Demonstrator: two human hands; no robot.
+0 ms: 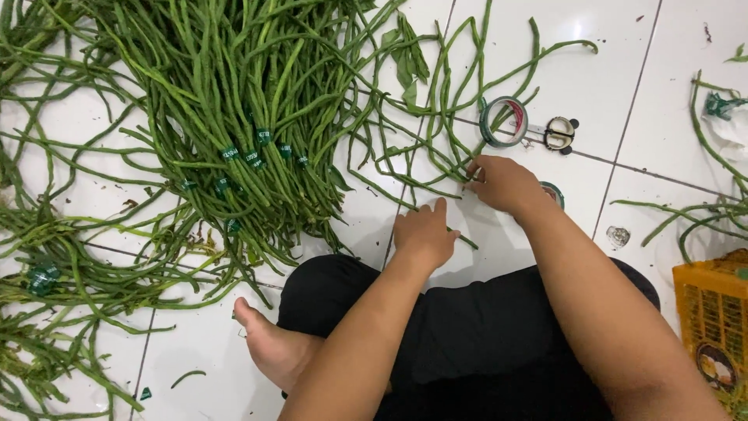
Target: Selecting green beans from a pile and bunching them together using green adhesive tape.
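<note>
On white floor [608, 70] | left hand [423, 234] curled, pinching long bean [460, 236] | right hand [502, 183] fingers pressed on loose beans [421, 148] | yellow crate [713, 312], contents unclear.

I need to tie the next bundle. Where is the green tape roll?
In the head view, the green tape roll lies on the white floor tiles just beyond the right hand, left of a small round tape holder.

Seated on white tiled floor [670, 47], dark trousers, bare foot [273, 347] out. Left hand [425, 234] and right hand [502, 183] pinch loose yardlong beans [436, 168] against the tile. Big bean pile [234, 109] at left, some bundles taped green. Green tape roll [503, 122] just beyond the right hand. Yellow crate [713, 312] at right edge.
</note>
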